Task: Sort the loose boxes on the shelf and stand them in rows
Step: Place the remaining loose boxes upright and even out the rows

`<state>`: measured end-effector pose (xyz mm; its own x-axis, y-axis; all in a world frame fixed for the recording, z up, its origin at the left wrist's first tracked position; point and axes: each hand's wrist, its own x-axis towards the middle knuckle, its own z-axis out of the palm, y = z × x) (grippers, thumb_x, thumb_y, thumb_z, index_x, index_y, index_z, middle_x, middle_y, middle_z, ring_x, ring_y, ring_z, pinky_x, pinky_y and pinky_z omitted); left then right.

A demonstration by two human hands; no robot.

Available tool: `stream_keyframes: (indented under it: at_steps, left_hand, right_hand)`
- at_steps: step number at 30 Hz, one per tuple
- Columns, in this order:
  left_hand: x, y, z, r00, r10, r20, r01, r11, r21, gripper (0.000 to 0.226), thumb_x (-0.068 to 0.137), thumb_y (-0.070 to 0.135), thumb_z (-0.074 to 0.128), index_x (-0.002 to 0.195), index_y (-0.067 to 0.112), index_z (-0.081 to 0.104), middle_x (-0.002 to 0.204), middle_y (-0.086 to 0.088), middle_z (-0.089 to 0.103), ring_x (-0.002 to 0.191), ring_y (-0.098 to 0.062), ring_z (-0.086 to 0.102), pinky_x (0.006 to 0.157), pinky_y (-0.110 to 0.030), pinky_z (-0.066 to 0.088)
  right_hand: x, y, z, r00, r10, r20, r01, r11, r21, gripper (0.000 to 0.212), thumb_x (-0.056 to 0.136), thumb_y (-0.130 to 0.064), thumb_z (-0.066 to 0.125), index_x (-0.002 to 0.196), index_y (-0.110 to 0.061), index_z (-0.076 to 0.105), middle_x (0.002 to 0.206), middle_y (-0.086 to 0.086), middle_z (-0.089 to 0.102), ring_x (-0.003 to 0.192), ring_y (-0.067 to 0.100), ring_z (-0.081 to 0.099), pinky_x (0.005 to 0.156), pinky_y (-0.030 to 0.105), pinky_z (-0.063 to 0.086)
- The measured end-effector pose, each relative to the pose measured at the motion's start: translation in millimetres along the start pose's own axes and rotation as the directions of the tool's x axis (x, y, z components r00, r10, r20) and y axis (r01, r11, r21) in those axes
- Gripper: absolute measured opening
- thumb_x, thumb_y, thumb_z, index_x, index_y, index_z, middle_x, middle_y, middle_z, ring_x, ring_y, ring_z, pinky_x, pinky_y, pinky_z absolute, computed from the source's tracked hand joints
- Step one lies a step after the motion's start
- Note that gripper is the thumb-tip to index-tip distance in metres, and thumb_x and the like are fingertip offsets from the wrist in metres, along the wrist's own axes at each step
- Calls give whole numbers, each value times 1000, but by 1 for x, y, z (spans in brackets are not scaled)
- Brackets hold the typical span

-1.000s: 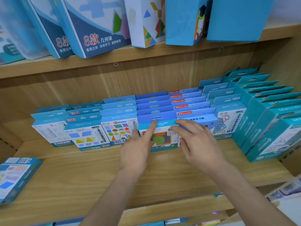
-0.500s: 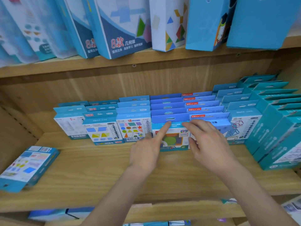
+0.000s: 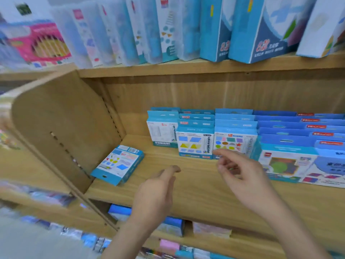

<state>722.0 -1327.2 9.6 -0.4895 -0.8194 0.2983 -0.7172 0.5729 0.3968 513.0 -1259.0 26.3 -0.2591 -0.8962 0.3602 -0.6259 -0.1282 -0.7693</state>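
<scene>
Hands have come off the rows [image 3: 195, 143]; a moment ago our left hand [image 3: 155, 191] and right hand [image 3: 244, 176] pressed on the front boxes, and now both hang in the air over the shelf [image 3: 196, 189]; their fingers are loose and a little bent, holding nothing; our look has swung left too; one loose box [image 3: 118, 166] lies flat by the side wall [image 3: 65, 128], well apart from the rows; we think the rows are neat now, so this box comes next.
</scene>
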Motion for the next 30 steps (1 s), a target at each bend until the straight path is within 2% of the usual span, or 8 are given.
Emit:
stream_keyframes:
  at_steps: [6, 8, 12, 18, 21, 24, 28, 30]
  left_hand:
    - [-18, -108, -33, 997, -36, 69, 21, 978, 208, 67, 49, -12, 58, 104, 26, 60, 97, 1, 57, 85, -28, 60, 48, -29, 43]
    - [-18, -140, -38, 996, -58, 71, 37, 963, 268, 68, 49, -12, 59, 108, 23, 61, 106, -1, 59, 92, -29, 61, 51, -31, 48]
    - [-11, -186, -39, 989, -85, 118, 43, 946, 321, 74, 59, -9, 62, 128, 18, 55, 130, -8, 56, 115, -31, 57, 81, -39, 56]
    - [-2, -210, -43, 988, -10, 151, -44, 937, 347, 62, 69, 0, 66, 127, 20, 58, 130, -3, 59, 113, -26, 59, 87, -36, 53]
    - [2, -215, -45, 988, 33, 148, -81, 942, 326, 61, 54, 3, 82, 110, 24, 69, 110, 3, 69, 93, -21, 68, 71, -28, 56]
    - [2, -210, -55, 980, 171, 97, -192, 938, 289, 51, 47, 5, 83, 94, 22, 74, 91, 3, 74, 78, -17, 71, 62, -24, 56]
    - [4, -179, -88, 940, 334, -62, -304, 907, 291, 34, 73, 17, 42, 91, 18, 71, 80, 3, 70, 71, -20, 66, 61, -27, 49]
    - [8, -164, -105, 929, 346, -131, -315, 926, 210, 34, 78, 21, 39, 91, 14, 70, 79, 3, 69, 69, -18, 64, 61, -27, 50]
  right_hand:
    - [1, -28, 86, 977, -42, 209, 71, 988, -136, 24, 89, -18, 56, 105, -29, 69, 89, -12, 63, 82, 6, 59, 78, 33, 50]
    - [0, -36, 112, 969, -23, 246, 58, 989, -135, 23, 90, -19, 54, 106, -30, 67, 91, -14, 61, 85, 5, 58, 80, 33, 50]
    - [-2, -48, 149, 968, 1, 252, 35, 990, -136, 25, 90, -16, 54, 107, -28, 68, 92, -15, 60, 85, 3, 57, 80, 29, 49]
    - [-2, -57, 183, 965, 40, 257, 0, 988, -153, 25, 90, -16, 53, 107, -27, 68, 93, -14, 60, 86, 4, 57, 81, 30, 49]
    - [-4, -61, 189, 961, 68, 270, -24, 986, -165, 28, 92, -16, 52, 114, -28, 65, 97, -16, 58, 90, 2, 55, 84, 26, 47]
    - [-6, -64, 188, 951, 84, 296, -28, 981, -190, 40, 94, -21, 51, 131, -36, 50, 123, -20, 48, 106, -4, 46, 98, 18, 38]
    - [3, -71, 182, 945, 41, 324, 31, 977, -213, 84, 86, -33, 64, 140, -57, 4, 151, -24, 3, 141, 0, 2, 114, 26, 12]
    - [13, -80, 179, 939, 3, 345, 68, 979, -193, 92, 79, -42, 71, 138, -60, 2, 153, -24, 3, 141, -2, 2, 114, 27, 11]
